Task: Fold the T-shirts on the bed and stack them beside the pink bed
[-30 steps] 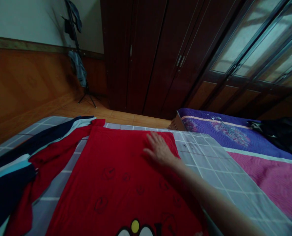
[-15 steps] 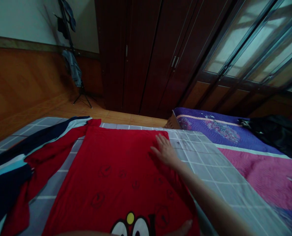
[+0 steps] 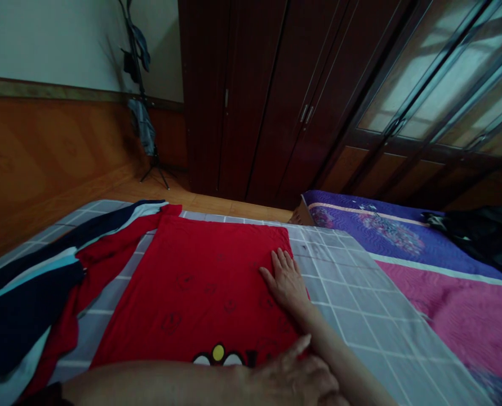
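A red shirt with a cartoon face print lies spread flat on a grey checked bed sheet. My right hand lies flat, palm down, near the shirt's right edge, fingers stretched out. Across the bottom of the view reaches my left forearm, covering part of the printed eyes. My left hand rests by the lower right part of the shirt, thumb and fingers apart; some of its fingertips are cut off by the frame. To the left is a garment in navy, white and light blue, next to the red sleeve.
A second bed with a purple and pink cover stands at the right, a black garment on it. Beyond the beds rises a dark wooden wardrobe. A coat stand with hanging clothes is in the left corner.
My right hand has slid down along the shirt's right edge, toward me. My left hand and forearm have come further into view from below. The camera view has shifted slightly.
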`<act>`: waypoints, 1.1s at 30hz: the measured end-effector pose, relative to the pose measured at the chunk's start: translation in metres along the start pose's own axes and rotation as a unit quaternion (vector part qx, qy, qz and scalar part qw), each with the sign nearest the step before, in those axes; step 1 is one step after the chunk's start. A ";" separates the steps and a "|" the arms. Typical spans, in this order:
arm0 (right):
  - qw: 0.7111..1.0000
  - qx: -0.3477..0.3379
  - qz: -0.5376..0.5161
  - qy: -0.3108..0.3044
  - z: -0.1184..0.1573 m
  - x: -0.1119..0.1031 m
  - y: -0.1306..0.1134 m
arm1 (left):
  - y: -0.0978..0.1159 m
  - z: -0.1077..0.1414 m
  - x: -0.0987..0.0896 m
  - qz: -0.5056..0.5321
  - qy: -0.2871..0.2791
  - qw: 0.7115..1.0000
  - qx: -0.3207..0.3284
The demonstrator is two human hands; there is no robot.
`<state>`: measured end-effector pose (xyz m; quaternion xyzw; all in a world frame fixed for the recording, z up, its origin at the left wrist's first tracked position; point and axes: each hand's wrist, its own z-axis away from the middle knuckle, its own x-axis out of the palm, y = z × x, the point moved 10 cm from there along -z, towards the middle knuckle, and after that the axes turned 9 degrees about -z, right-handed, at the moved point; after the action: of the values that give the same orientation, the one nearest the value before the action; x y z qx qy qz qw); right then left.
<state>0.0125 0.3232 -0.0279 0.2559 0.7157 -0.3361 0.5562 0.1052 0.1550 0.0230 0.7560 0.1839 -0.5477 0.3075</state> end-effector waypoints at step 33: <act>1.000 -0.020 -0.010 0.014 0.003 -0.002 -0.003 | -0.280 0.277 -0.083 -0.204 -0.054 0.810 -0.548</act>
<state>0.0126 0.3187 -0.0262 0.2426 0.7321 -0.3238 0.5480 -0.2922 0.1833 -0.0306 0.3767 0.5867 -0.4460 0.5613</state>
